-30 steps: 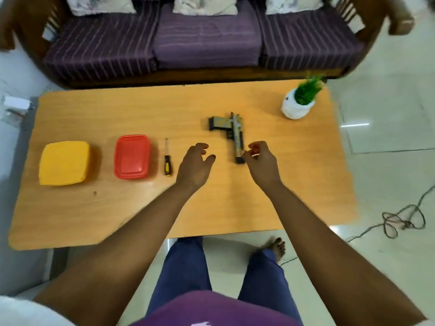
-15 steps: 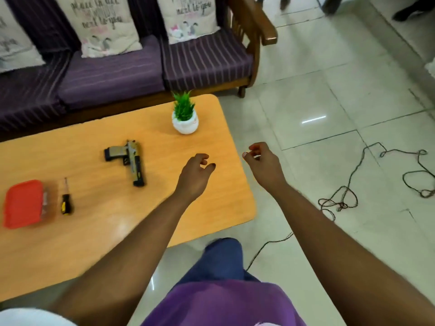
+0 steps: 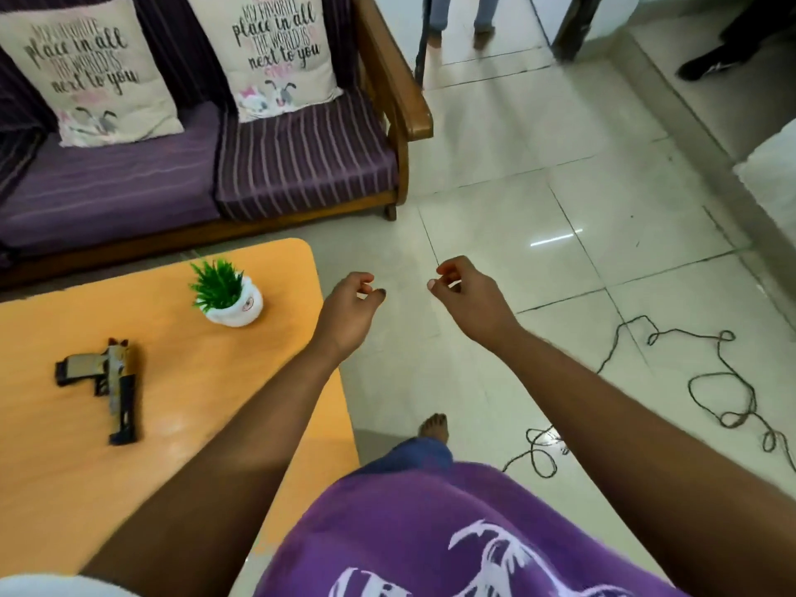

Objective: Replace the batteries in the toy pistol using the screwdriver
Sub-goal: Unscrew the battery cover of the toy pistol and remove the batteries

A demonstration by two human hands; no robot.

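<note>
Potted plant (image 3: 227,298) on orange table (image 3: 181,428), purple sofa (image 3: 206,174), cord (image 3: 710,381) on floor

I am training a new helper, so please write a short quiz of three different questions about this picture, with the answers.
1. True or false: the toy pistol lies on the orange table, and no hand touches it.
2. Which thing stands nearest the table's far right corner? A) small potted plant B) a screwdriver C) a red box
3. Fill in: both hands, left and right, hang over the ____, past the table edge.

Key: 1 true; 2 A; 3 floor
</note>
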